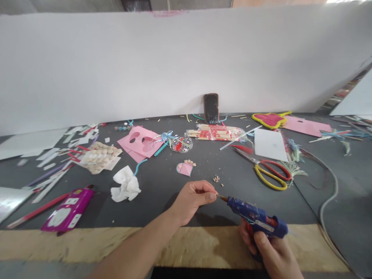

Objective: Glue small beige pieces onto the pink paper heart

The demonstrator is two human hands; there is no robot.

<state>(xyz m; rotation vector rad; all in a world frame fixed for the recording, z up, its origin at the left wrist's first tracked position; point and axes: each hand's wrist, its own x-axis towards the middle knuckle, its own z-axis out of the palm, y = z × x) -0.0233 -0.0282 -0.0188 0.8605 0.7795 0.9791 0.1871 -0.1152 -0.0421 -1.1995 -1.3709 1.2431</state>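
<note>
My right hand (pixel 269 248) is wrapped round the handle of a blue glue gun (pixel 252 215), whose nozzle points left. The nozzle tip meets the fingertips of my left hand (pixel 194 199), which are pinched together. Whatever lies between those fingertips is too small to make out. Just beyond them are a few small beige pieces (pixel 216 178) on the dark table. Farther back and left lies a small pink heart-like shape (pixel 185 169) with a dark edge, with more beige pieces along its upper side.
Red and yellow scissors (pixel 271 170) and a white card (pixel 270 144) lie right. A phone (pixel 211 108) stands behind packaged sticks (pixel 221 133). Crumpled tissue (pixel 125 184), pink cutouts (pixel 141 141) and a purple packet (pixel 69 209) are left. A grey cable (pixel 335 184) runs down the right.
</note>
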